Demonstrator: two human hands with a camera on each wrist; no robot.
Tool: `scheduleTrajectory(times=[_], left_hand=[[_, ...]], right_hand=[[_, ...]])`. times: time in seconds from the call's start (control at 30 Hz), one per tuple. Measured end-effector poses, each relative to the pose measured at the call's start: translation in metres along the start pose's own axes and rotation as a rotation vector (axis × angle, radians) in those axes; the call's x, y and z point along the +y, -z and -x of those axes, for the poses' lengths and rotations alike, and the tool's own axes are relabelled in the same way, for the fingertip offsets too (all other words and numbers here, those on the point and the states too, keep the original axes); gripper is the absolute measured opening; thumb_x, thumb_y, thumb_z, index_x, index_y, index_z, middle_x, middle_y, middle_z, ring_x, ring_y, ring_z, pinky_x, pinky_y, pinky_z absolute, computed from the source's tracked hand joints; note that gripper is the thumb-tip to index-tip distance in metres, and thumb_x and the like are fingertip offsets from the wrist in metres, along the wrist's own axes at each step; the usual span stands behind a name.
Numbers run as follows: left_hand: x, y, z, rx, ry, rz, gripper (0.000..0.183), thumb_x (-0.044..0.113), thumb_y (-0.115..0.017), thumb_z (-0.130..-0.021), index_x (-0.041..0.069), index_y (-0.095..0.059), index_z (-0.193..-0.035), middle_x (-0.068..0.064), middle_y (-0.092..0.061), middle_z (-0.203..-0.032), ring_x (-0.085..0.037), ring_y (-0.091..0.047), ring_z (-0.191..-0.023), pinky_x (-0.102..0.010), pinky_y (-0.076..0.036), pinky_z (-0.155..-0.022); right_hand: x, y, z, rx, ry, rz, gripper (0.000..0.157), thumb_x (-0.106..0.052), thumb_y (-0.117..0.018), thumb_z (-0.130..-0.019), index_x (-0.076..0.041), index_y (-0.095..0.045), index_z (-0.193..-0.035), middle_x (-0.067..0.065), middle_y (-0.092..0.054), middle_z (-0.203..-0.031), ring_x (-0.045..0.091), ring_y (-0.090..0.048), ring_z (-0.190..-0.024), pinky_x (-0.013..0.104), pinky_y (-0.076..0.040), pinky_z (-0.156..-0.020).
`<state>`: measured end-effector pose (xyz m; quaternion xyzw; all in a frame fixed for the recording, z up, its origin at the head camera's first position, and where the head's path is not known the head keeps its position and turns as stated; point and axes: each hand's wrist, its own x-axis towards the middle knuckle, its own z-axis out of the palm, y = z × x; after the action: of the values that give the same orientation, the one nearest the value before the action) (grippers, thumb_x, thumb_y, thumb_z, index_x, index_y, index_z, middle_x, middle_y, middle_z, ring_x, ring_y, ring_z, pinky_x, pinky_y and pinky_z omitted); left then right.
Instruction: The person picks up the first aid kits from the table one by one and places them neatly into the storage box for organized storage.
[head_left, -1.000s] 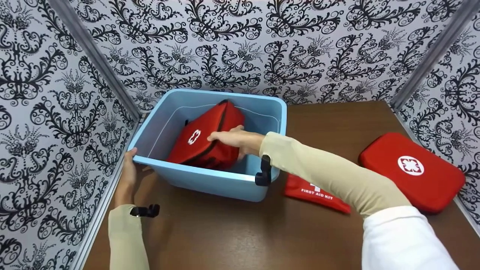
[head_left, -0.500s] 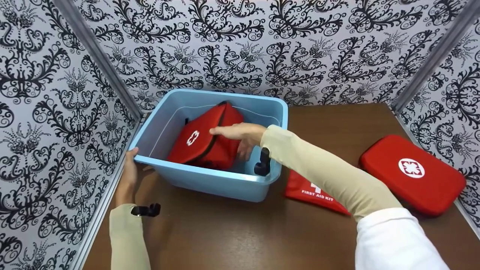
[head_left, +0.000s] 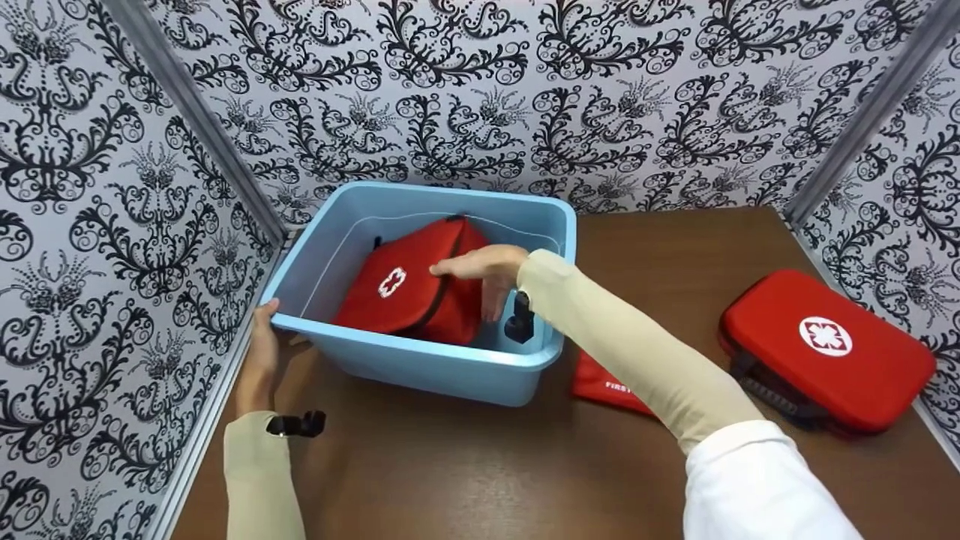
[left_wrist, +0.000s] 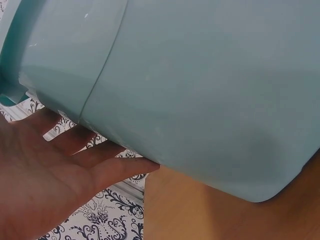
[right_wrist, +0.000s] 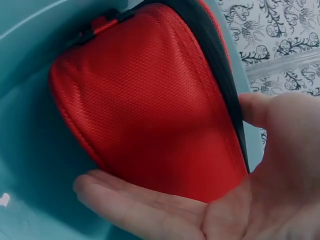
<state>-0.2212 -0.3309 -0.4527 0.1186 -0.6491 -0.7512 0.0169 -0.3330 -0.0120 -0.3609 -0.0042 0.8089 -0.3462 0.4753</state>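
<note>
A red soft bag (head_left: 375, 289) with a white emblem and dark zip edge leans inside a light-blue tub (head_left: 405, 360). My right hand (head_left: 484, 270) is at the bag's right end with straight fingers. In the right wrist view, the thumb meets the dark zip band while the fingers (right_wrist: 140, 207) extend along the red end panel (right_wrist: 140, 100). My left hand (head_left: 261, 349) is at the tub's front left corner, thumb by the rim. Its fingers (left_wrist: 115, 170) spread fairly straight against the outer wall in the left wrist view. The bag's underside is hidden.
A red hard case (head_left: 832, 352) with a round white emblem and dark handle lies at the right of the brown table (head_left: 450, 465). A flat red first aid pouch (head_left: 600, 382) lies beside the tub, partly under my right arm. Patterned walls (head_left: 480, 97) enclose the table.
The bag has sunk slightly lower in the tub. My right hand has loosened from its end, and the right forearm has swung left, covering more of the pouch. My left hand stays at the corner.
</note>
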Motion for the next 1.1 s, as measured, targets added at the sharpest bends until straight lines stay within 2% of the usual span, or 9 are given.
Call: scheduleTrajectory(times=[0.1, 0.2, 0.33, 0.47, 0.57, 0.67, 0.77, 0.9, 1.1], left_hand=[[0.000, 0.000, 0.000, -0.009, 0.001, 0.000, 0.040, 0.046, -0.026, -0.096, 0.019, -0.037, -0.122, -0.012, -0.038, -0.127, -0.025, -0.044, -0.114, -0.037, -0.040, -0.088], [0.000, -0.001, 0.001, -0.011, 0.002, -0.005, 0.042, 0.046, -0.025, -0.096, 0.016, -0.038, -0.122, -0.011, -0.041, -0.123, -0.018, -0.050, -0.105, -0.037, -0.040, -0.088], [0.001, -0.003, 0.000, 0.006, 0.003, -0.014, 0.042, 0.045, -0.026, -0.096, 0.014, -0.039, -0.119, -0.008, -0.046, -0.115, -0.011, -0.052, -0.093, -0.039, -0.038, -0.088], [0.002, -0.005, 0.000, 0.020, 0.007, -0.021, 0.041, 0.045, -0.026, -0.096, 0.013, -0.040, -0.118, -0.009, -0.046, -0.112, -0.011, -0.052, -0.091, -0.040, -0.038, -0.088], [0.001, -0.005, -0.001, 0.014, 0.007, -0.023, 0.044, 0.046, -0.024, -0.095, 0.012, -0.038, -0.120, -0.010, -0.045, -0.114, -0.015, -0.051, -0.095, -0.039, -0.037, -0.089], [-0.001, -0.006, -0.001, -0.001, 0.005, -0.028, 0.051, 0.048, -0.022, -0.095, 0.011, -0.033, -0.128, -0.012, -0.041, -0.123, -0.023, -0.047, -0.110, -0.038, -0.038, -0.091], [-0.003, -0.006, -0.001, -0.014, 0.009, -0.030, 0.054, 0.050, -0.021, -0.095, 0.012, -0.028, -0.133, -0.015, -0.033, -0.131, -0.029, -0.038, -0.121, -0.036, -0.037, -0.093], [-0.002, -0.007, -0.001, 0.003, 0.001, -0.019, 0.047, 0.048, -0.023, -0.095, 0.014, -0.032, -0.126, -0.013, -0.036, -0.126, -0.023, -0.045, -0.110, -0.035, -0.040, -0.090], [0.000, -0.007, -0.003, 0.021, -0.004, -0.010, 0.041, 0.047, -0.027, -0.095, 0.016, -0.038, -0.120, -0.012, -0.041, -0.119, -0.016, -0.051, -0.100, -0.035, -0.043, -0.086]], right_hand=[[0.004, -0.003, -0.011, -0.011, -0.042, -0.051, 0.087, -0.060, -0.052, -0.082, -0.017, -0.012, -0.146, 0.027, -0.029, -0.143, 0.050, -0.052, -0.108, 0.055, -0.044, -0.090], [0.013, -0.002, -0.035, -0.003, -0.073, -0.117, 0.094, -0.061, -0.060, -0.076, -0.014, -0.014, -0.144, 0.025, -0.031, -0.141, 0.052, -0.051, -0.106, 0.058, -0.045, -0.084], [0.026, 0.002, -0.069, 0.010, -0.101, -0.186, 0.108, -0.063, -0.073, -0.059, -0.014, -0.021, -0.140, 0.017, -0.036, -0.136, 0.052, -0.054, -0.098, 0.060, -0.048, -0.070], [0.032, 0.003, -0.086, 0.023, -0.119, -0.197, 0.115, -0.062, -0.080, -0.046, -0.014, -0.026, -0.135, 0.015, -0.042, -0.130, 0.048, -0.055, -0.094, 0.058, -0.049, -0.066], [0.034, 0.004, -0.094, 0.031, -0.134, -0.208, 0.112, -0.059, -0.082, -0.047, -0.014, -0.027, -0.135, 0.014, -0.043, -0.128, 0.047, -0.055, -0.096, 0.060, -0.048, -0.067], [0.031, -0.005, -0.077, 0.042, -0.133, -0.261, 0.094, -0.046, -0.079, -0.064, -0.013, -0.027, -0.134, 0.014, -0.040, -0.128, 0.044, -0.050, -0.105, 0.062, -0.047, -0.069], [0.027, -0.016, -0.052, 0.048, -0.076, -0.229, 0.066, -0.025, -0.064, -0.082, -0.006, -0.029, -0.134, 0.017, -0.040, -0.131, 0.043, -0.049, -0.111, 0.060, -0.048, -0.070], [0.026, -0.022, -0.037, 0.077, 0.009, -0.096, 0.046, -0.007, -0.048, -0.087, 0.004, -0.036, -0.130, 0.020, -0.044, -0.132, 0.042, -0.057, -0.105, 0.051, -0.052, -0.074], [0.028, -0.023, -0.037, 0.138, 0.069, 0.042, 0.032, 0.003, -0.051, -0.085, 0.011, -0.054, -0.116, 0.022, -0.056, -0.118, 0.033, -0.063, -0.097, 0.042, -0.054, -0.072]])
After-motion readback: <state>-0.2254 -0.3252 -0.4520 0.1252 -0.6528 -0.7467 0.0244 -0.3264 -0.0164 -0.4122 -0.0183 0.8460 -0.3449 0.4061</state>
